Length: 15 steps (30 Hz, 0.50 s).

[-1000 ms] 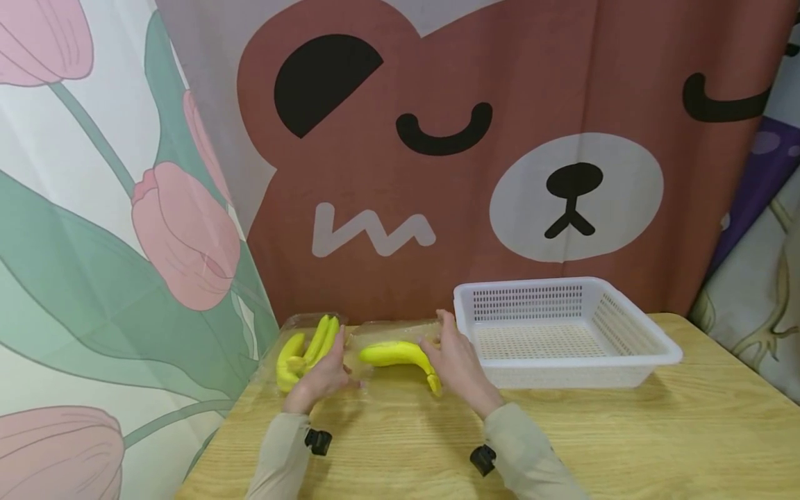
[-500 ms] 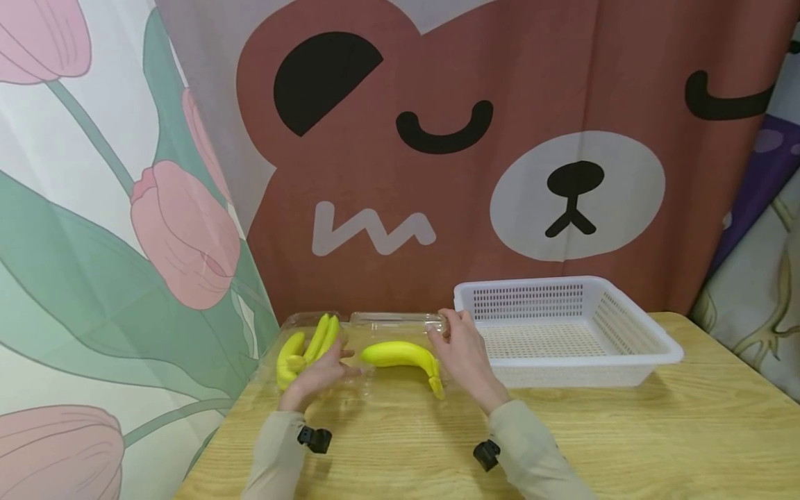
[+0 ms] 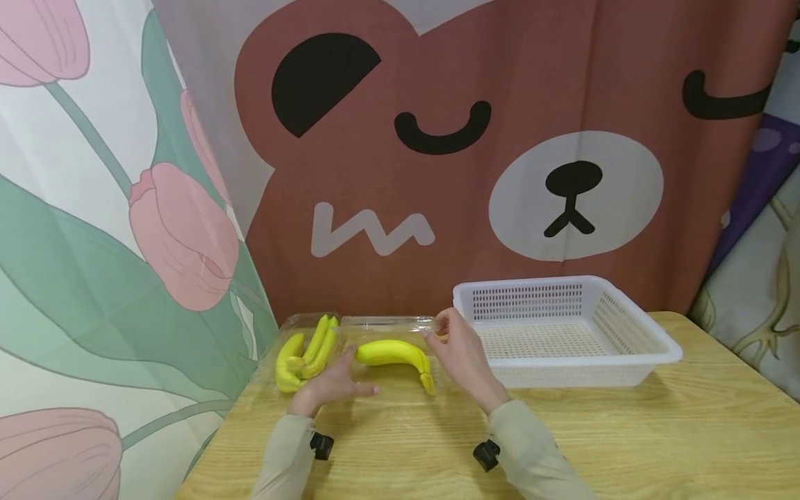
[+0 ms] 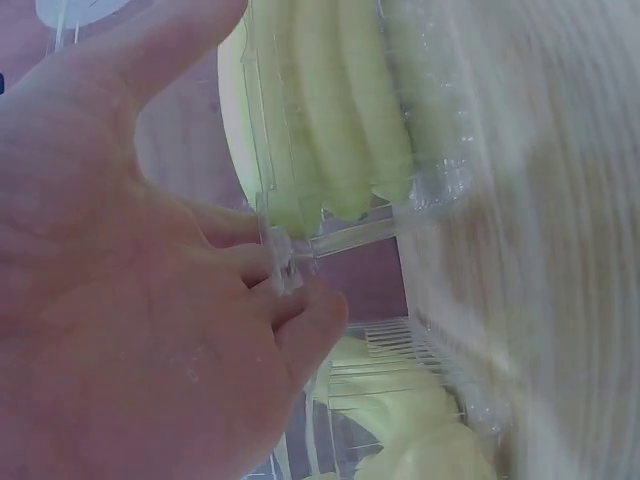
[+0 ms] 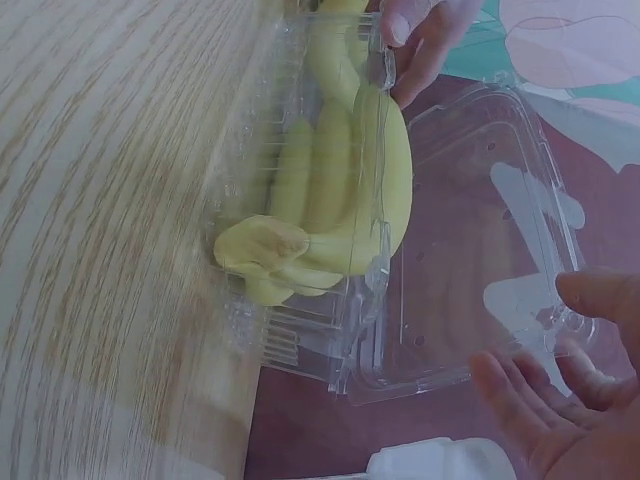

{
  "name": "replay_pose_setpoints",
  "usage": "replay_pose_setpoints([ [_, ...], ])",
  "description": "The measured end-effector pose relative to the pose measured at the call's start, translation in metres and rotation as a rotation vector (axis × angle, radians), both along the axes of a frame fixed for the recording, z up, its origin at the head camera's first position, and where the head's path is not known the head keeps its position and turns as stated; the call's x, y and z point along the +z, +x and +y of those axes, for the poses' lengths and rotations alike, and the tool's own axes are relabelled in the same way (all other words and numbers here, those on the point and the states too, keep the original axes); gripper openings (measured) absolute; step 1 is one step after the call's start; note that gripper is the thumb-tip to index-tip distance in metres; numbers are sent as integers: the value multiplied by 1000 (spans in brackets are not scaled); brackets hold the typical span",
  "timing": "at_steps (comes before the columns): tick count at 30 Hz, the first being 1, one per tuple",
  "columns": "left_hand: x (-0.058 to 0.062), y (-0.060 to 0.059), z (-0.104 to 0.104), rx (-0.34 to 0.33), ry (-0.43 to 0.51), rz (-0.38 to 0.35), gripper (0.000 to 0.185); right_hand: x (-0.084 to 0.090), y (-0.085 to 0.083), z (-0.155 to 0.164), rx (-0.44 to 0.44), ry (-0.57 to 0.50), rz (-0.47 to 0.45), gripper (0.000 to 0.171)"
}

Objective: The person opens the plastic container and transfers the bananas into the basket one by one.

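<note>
- A clear plastic clamshell box (image 3: 387,347) is seen lying on the wooden table (image 3: 625,437), near the table's far left corner, just in front of the bear-print curtain (image 3: 500,139).
- A bunch of yellow bananas (image 3: 394,353) is held inside the box; in the right wrist view the bunch (image 5: 330,200) is seen through the clear wall, with its stalk end toward the table.
- The hinged lid (image 5: 480,230) is seen raised and swung away from the tray, so the box stands open.
- The left hand (image 3: 331,385) is laid at the box's left edge; in the left wrist view its fingers (image 4: 300,310) are curled onto the clear rim (image 4: 290,250) and the rim is pinched.
- The right hand (image 3: 459,354) is held at the box's right side; in the right wrist view its fingers (image 5: 520,400) are spread, just beside the lid's edge, and nothing is gripped.
- A second bunch of bananas (image 3: 306,351) is seen left of the box.
- A white perforated basket (image 3: 625,326) is placed right of the box.
</note>
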State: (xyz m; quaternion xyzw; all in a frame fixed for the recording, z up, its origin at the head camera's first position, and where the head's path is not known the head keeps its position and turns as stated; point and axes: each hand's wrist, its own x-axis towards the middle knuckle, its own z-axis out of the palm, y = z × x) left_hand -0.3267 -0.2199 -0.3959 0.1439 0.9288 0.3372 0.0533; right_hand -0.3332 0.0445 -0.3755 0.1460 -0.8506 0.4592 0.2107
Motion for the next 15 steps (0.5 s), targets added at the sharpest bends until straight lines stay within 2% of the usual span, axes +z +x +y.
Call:
replay_pose_setpoints([
  [7,0,0,2,41,-2,-18,106,2,2,1,-40,64,31,17],
  [10,0,2,3,56,-4,-31,108,2,2,1,-27,52,32,16],
  [12,-1,3,3,65,-8,-39,109,3,3,2,20,41,14,31],
  [15,-1,4,3,71,-1,-50,110,4,3,2,93,46,-10,63],
])
